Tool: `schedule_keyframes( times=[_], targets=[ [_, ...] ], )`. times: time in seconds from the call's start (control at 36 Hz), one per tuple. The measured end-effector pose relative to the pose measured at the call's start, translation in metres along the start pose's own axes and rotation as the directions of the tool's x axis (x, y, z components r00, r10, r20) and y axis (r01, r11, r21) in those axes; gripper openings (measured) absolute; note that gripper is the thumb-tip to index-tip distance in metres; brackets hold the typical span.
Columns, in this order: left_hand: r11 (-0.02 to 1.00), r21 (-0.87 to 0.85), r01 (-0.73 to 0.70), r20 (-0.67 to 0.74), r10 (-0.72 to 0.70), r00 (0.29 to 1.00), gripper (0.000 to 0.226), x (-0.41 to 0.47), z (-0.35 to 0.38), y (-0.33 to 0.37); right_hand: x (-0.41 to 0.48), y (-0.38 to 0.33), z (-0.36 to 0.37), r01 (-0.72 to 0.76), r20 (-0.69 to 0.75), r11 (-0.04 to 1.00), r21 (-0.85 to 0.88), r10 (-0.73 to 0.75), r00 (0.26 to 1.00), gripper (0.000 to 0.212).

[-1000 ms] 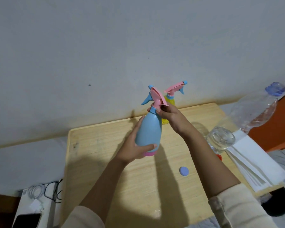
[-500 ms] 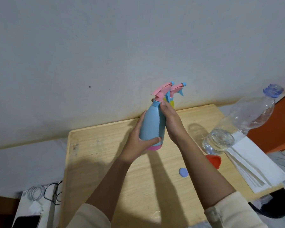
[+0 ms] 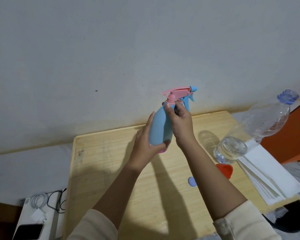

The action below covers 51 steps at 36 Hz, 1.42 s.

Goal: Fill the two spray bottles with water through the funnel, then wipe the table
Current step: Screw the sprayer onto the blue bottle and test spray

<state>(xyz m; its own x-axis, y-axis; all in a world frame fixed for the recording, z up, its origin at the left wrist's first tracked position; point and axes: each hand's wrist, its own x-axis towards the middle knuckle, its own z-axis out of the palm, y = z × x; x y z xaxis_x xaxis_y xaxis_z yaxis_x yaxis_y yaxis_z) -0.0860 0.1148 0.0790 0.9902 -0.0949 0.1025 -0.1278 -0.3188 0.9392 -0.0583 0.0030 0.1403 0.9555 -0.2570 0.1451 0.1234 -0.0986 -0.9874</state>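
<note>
My left hand (image 3: 146, 143) grips the body of a light blue spray bottle (image 3: 159, 129), which I hold above the wooden table (image 3: 111, 174). My right hand (image 3: 181, 123) pinches the bottle's neck just under its pink spray head (image 3: 176, 93). The second spray bottle is almost hidden behind them; only its blue nozzle and trigger (image 3: 189, 99) show. A clear plastic water bottle (image 3: 249, 134) with a blue neck ring stands uncapped at the right. Beside its base lies a red funnel (image 3: 224, 170), and a blue cap (image 3: 192, 181) lies on the table.
A stack of white paper towels (image 3: 267, 177) lies at the table's right edge. A white wall stands close behind the table. Left of the table, low down, sit a white box with cables (image 3: 42, 205) and a phone (image 3: 28, 232).
I have carried the blue bottle back and to the right, in front of the second bottle. Its spray head has turned from pointing left to pointing right.
</note>
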Motion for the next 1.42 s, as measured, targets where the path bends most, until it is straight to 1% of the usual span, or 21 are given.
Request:
schedule_keyframes(
  times=[0.11, 0.19, 0.25, 0.31, 0.36, 0.39, 0.44, 0.53, 0.67, 0.78, 0.92, 1.0, 1.11, 1.17, 1.19, 1.25, 1.28, 1.31, 1.33, 1.36, 1.42],
  targets=[
    [0.982, 0.19, 0.001, -0.074, 0.014, 0.997, 0.102, -0.006, 0.008, 0.001, -0.002, 0.003, 0.005, -0.008, -0.09, 0.998, -0.067, 0.002, 0.996, 0.026],
    [0.97, 0.242, -0.008, -0.058, 0.023, 0.998, 0.103, -0.011, 0.012, 0.005, -0.004, 0.004, 0.0, -0.018, -0.092, 0.999, -0.04, 0.014, 0.996, 0.027],
    [0.969, 0.248, -0.017, -0.011, 0.021, 1.0, 0.105, -0.011, 0.008, 0.006, -0.005, 0.002, -0.009, -0.04, -0.03, 0.999, 0.028, 0.041, 0.999, 0.029],
    [0.97, 0.238, -0.042, 0.075, 0.025, 0.997, 0.109, -0.012, -0.001, 0.006, -0.006, -0.003, -0.022, -0.096, 0.075, 0.991, 0.089, 0.089, 0.993, 0.026],
    [0.986, 0.159, -0.046, 0.193, 0.014, 0.981, 0.115, -0.015, -0.007, 0.006, -0.007, -0.007, -0.035, -0.145, 0.2, 0.979, 0.142, 0.115, 0.973, 0.016],
    [0.994, 0.105, -0.035, 0.239, 0.008, 0.971, 0.118, -0.017, -0.008, 0.006, -0.007, -0.009, -0.04, -0.162, 0.252, 0.975, 0.155, 0.119, 0.96, 0.016],
    [0.999, 0.043, -0.02, 0.262, 0.008, 0.965, 0.12, -0.024, -0.008, 0.008, -0.01, -0.016, -0.048, -0.168, 0.315, 0.972, 0.166, 0.109, 0.943, 0.016],
    [0.999, 0.02, -0.036, 0.202, 0.032, 0.979, 0.118, -0.037, 0.003, 0.019, -0.017, -0.026, -0.053, -0.147, 0.317, 0.978, 0.148, 0.094, 0.944, 0.015],
    [0.999, -0.009, -0.032, 0.084, 0.033, 0.996, 0.115, -0.069, 0.033, 0.034, -0.034, -0.034, -0.066, -0.069, 0.329, 0.996, 0.058, 0.046, 0.943, 0.015],
    [1.0, -0.004, -0.002, -0.041, 0.001, 0.999, 0.115, -0.102, 0.06, 0.043, -0.056, -0.033, -0.08, -0.007, 0.344, 1.0, 0.0, 0.006, 0.939, 0.031],
    [1.0, 0.012, 0.028, -0.184, -0.025, 0.983, 0.116, -0.143, 0.091, 0.05, -0.084, -0.029, -0.1, 0.097, 0.365, 0.993, -0.066, -0.066, 0.929, 0.032],
    [0.999, 0.025, 0.047, -0.24, -0.04, 0.97, 0.114, -0.166, 0.105, 0.054, -0.101, -0.027, -0.11, 0.109, 0.375, 0.991, -0.081, -0.071, 0.924, 0.023],
    [0.995, 0.074, 0.065, -0.308, -0.039, 0.951, 0.113, -0.189, 0.118, 0.063, -0.124, -0.023, -0.121, 0.151, 0.35, 0.985, -0.077, -0.115, 0.93, 0.023],
    [0.992, 0.089, 0.084, -0.361, -0.047, 0.932, 0.11, -0.2, 0.123, 0.064, -0.137, -0.019, -0.123, 0.149, 0.3, 0.987, -0.056, -0.126, 0.946, 0.01],
    [0.992, 0.091, 0.091, -0.386, -0.049, 0.921, 0.109, -0.205, 0.125, 0.064, -0.144, -0.018, -0.124, 0.149, 0.248, 0.987, -0.059, -0.13, 0.96, 0.011],
    [0.989, 0.097, 0.11, -0.418, -0.06, 0.907, 0.11, -0.215, 0.128, 0.061, -0.155, -0.017, -0.125, 0.201, 0.139, 0.976, -0.089, -0.188, 0.972, 0.041],
    [0.986, 0.111, 0.125, -0.431, -0.066, 0.9, 0.111, -0.221, 0.129, 0.059, -0.158, -0.016, -0.123, 0.221, 0.125, 0.969, -0.115, -0.207, 0.97, 0.054],
    [0.981, 0.138, 0.137, -0.445, -0.062, 0.893, 0.112, -0.225, 0.13, 0.056, -0.161, -0.017, -0.121, 0.215, 0.149, 0.967, -0.137, -0.194, 0.97, 0.066],
    [0.975, 0.175, 0.14, -0.458, -0.045, 0.888, 0.112, -0.23, 0.131, 0.054, -0.162, -0.017, -0.118, 0.179, 0.195, 0.972, -0.151, -0.148, 0.97, 0.074],
    [0.967, 0.217, 0.137, -0.466, -0.021, 0.885, 0.111, -0.234, 0.132, 0.051, -0.161, -0.017, -0.114, 0.136, 0.243, 0.98, -0.145, -0.098, 0.965, 0.075],
    [0.952, 0.277, 0.129, -0.467, 0.016, 0.884, 0.11, -0.241, 0.131, 0.047, -0.16, -0.019, -0.106, 0.09, 0.294, 0.99, -0.106, -0.055, 0.954, 0.055]
  ],
)
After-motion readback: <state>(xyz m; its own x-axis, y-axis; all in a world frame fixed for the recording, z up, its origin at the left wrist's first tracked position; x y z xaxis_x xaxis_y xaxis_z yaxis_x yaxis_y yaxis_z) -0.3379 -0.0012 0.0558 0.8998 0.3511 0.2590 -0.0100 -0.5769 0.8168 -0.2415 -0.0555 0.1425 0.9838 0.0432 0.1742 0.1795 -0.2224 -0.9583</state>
